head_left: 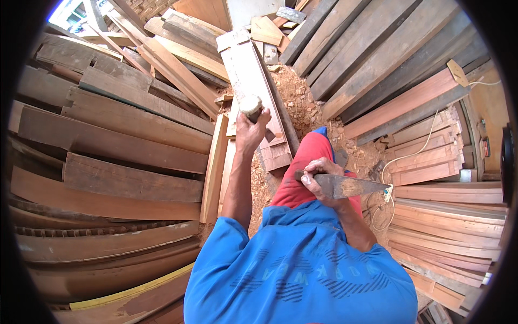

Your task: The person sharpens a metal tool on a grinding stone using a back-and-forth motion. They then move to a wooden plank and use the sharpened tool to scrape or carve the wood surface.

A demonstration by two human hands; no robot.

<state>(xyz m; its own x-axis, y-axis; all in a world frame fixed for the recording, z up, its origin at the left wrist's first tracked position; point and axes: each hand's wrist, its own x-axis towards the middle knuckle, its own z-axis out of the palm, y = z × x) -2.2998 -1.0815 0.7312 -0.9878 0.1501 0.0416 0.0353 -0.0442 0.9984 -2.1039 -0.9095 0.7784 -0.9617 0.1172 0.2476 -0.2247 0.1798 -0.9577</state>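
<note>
My left hand [251, 129] is closed round a chisel [250, 103]. Its pale rounded handle end points up at me, and a dark flat blade shows below my fingers, over the near part of a long pale plank [248, 65]. Whether the blade touches the wood I cannot tell. In front of my right thigh, my right hand [324, 181] grips a tapered wooden mallet [350, 186], its worn, narrow end pointing right. A dark stub of it sticks out left of my thumb. The plank runs away from me, with a stepped cut at its near end.
Stacked dark boards [135, 146] fill the left side. More long beams [367, 48] lean at the far right, above piled pale frame pieces [448, 227]. Wood shavings [297, 97] cover the floor by the plank. A white cord [415, 153] loops on the right.
</note>
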